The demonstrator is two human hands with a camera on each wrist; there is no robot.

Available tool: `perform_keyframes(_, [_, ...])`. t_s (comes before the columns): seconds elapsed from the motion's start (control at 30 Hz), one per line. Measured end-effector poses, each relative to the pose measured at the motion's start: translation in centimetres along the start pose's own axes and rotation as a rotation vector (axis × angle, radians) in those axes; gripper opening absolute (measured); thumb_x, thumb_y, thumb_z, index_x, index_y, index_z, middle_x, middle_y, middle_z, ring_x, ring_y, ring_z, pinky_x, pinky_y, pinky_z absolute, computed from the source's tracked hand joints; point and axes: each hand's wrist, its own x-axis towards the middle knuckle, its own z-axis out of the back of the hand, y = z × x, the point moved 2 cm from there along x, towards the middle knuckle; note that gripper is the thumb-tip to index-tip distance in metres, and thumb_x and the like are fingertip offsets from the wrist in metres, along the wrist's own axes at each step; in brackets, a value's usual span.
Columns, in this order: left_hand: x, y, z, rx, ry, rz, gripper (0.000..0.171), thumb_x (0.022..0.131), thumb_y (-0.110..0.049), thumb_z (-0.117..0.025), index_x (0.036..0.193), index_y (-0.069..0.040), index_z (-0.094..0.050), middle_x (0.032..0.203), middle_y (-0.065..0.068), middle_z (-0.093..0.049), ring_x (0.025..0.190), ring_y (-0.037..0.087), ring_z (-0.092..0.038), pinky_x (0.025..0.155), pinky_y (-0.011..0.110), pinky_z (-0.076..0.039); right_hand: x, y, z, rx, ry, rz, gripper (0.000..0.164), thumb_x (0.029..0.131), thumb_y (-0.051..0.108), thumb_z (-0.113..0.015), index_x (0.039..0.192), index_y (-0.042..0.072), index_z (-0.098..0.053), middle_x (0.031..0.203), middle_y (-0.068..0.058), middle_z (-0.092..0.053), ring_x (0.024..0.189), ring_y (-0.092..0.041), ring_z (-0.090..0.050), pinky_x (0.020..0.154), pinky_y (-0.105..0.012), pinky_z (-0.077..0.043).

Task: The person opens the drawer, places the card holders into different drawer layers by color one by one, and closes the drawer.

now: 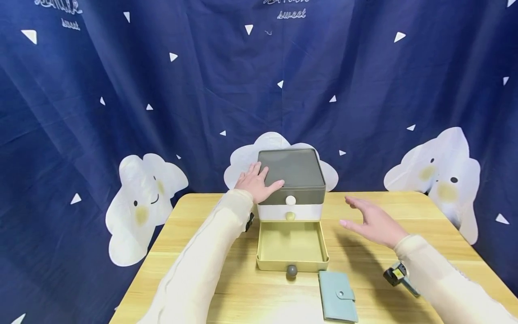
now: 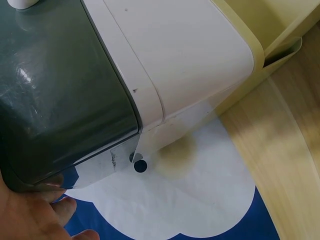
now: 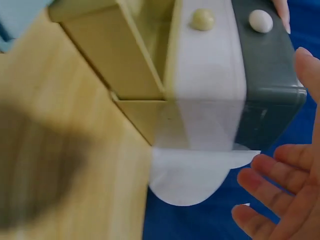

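Observation:
A small three-tier drawer box (image 1: 290,168) stands on the table, dark grey on top, white in the middle, yellow at the bottom. Its yellow bottom drawer (image 1: 292,243) is pulled out, with nothing inside and a dark round knob (image 1: 292,271) on its front. My left hand (image 1: 256,183) rests on the box's top left edge, fingers spread, thumb lying across the top. To the right of the box, my right hand (image 1: 374,221) hovers apart from it, holding nothing; its fingers (image 3: 280,185) are relaxed in the right wrist view.
A light blue wallet (image 1: 337,297) with a snap strap lies on the wooden table (image 1: 194,234), just in front of the drawer's right corner. Behind the table hangs a dark blue curtain (image 1: 226,81) with white clouds and triangles.

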Motion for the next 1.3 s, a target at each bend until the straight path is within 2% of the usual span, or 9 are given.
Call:
perform_keyframes(0.1, [0.1, -0.1, -0.1, 0.004, -0.001, 0.000, 0.105, 0.076, -0.090, -0.016, 0.153, -0.019, -0.027, 0.161, 0.007, -0.008, 0.147, 0.024, -0.003, 0.115, 0.053, -0.012, -1.2, -0.3, -0.7, 0.015, 0.031, -0.024, 0.081, 0.087, 0.048, -0.067, 0.143, -0.004, -0.040, 0.136, -0.020, -0.052, 0.115, -0.036, -0.055, 0.087, -0.051, -0.048])
perform_keyframes(0.3, [0.2, -0.3, -0.1, 0.013, 0.006, 0.003, 0.104, 0.077, -0.089, -0.016, 0.154, -0.020, -0.026, 0.161, 0.006, -0.008, 0.147, 0.024, -0.003, 0.115, 0.052, -0.012, -3.0, -0.6, -1.7, 0.030, 0.085, -0.068, 0.080, 0.086, 0.051, -0.067, 0.140, -0.004, -0.044, 0.136, -0.022, -0.051, 0.113, -0.036, -0.057, 0.089, -0.052, -0.048])
perform_keyframes(0.57, [-0.5, -0.7, 0.7, 0.033, 0.007, 0.006, 0.099, 0.081, -0.086, -0.018, 0.154, -0.018, -0.026, 0.161, 0.008, -0.009, 0.147, 0.024, -0.005, 0.115, 0.052, -0.014, -5.2, -0.6, -3.7, -0.001, 0.202, -0.095, 0.085, 0.085, 0.060, -0.062, 0.136, -0.006, -0.048, 0.129, -0.021, -0.056, 0.100, -0.028, -0.063, 0.079, -0.044, -0.053])
perform_keyframes(0.7, [-0.7, -0.9, 0.9, 0.028, 0.010, 0.014, 0.098, 0.082, -0.085, -0.020, 0.154, -0.018, -0.026, 0.161, 0.008, -0.010, 0.147, 0.024, -0.006, 0.115, 0.051, -0.014, -6.1, -0.6, -4.6, 0.017, 0.258, -0.089, 0.084, 0.084, 0.058, -0.064, 0.135, -0.008, -0.048, 0.126, -0.023, -0.057, 0.099, -0.030, -0.063, 0.080, -0.046, -0.053])
perform_keyframes(0.87, [-0.6, -0.8, 0.7, 0.016, 0.019, 0.019, 0.099, 0.081, -0.086, -0.019, 0.154, -0.019, -0.026, 0.161, 0.007, -0.008, 0.147, 0.024, -0.006, 0.115, 0.051, -0.013, -7.1, -0.3, -5.6, 0.031, 0.314, -0.080, 0.084, 0.083, 0.056, -0.066, 0.132, -0.009, -0.050, 0.120, -0.018, -0.061, 0.095, -0.027, -0.062, 0.081, -0.047, -0.052])
perform_keyframes(1.07, [-0.2, -0.5, 0.3, 0.018, 0.013, 0.015, 0.104, 0.078, -0.089, -0.015, 0.154, -0.018, -0.026, 0.161, 0.007, -0.008, 0.147, 0.025, -0.005, 0.115, 0.052, -0.014, -8.2, 0.0, -6.5, 0.065, 0.379, -0.139, 0.087, 0.080, 0.060, -0.067, 0.127, -0.013, -0.053, 0.115, -0.018, -0.062, 0.100, -0.029, -0.061, 0.084, -0.049, -0.050])
perform_keyframes(1.17, [-0.2, -0.6, 0.3, 0.017, 0.009, 0.011, 0.104, 0.078, -0.089, -0.016, 0.154, -0.017, -0.026, 0.161, 0.008, -0.009, 0.147, 0.025, -0.006, 0.115, 0.052, -0.014, -8.6, -0.1, -6.9, 0.100, 0.398, -0.185, 0.081, 0.081, 0.059, -0.067, 0.123, -0.009, -0.057, 0.105, -0.010, -0.064, 0.092, -0.022, -0.061, 0.076, -0.043, -0.052])
perform_keyframes(1.23, [-0.3, -0.7, 0.5, 0.015, 0.012, 0.011, 0.103, 0.079, -0.088, -0.017, 0.154, -0.017, -0.026, 0.161, 0.008, -0.009, 0.147, 0.026, -0.006, 0.115, 0.052, -0.014, -8.8, 0.0, -7.2, 0.117, 0.401, -0.200, 0.067, 0.081, 0.058, -0.067, 0.110, -0.002, -0.063, 0.090, -0.002, -0.062, 0.078, -0.014, -0.058, 0.065, -0.034, -0.049])
perform_keyframes(1.3, [-0.4, -0.8, 0.6, 0.020, 0.019, 0.015, 0.102, 0.080, -0.087, -0.018, 0.154, -0.017, -0.025, 0.161, 0.008, -0.009, 0.147, 0.025, -0.005, 0.115, 0.051, -0.014, -9.0, 0.1, -7.4, 0.127, 0.395, -0.192, 0.055, 0.082, 0.058, -0.066, 0.093, 0.004, -0.063, 0.074, 0.004, -0.054, 0.063, -0.007, -0.048, 0.055, -0.027, -0.041])
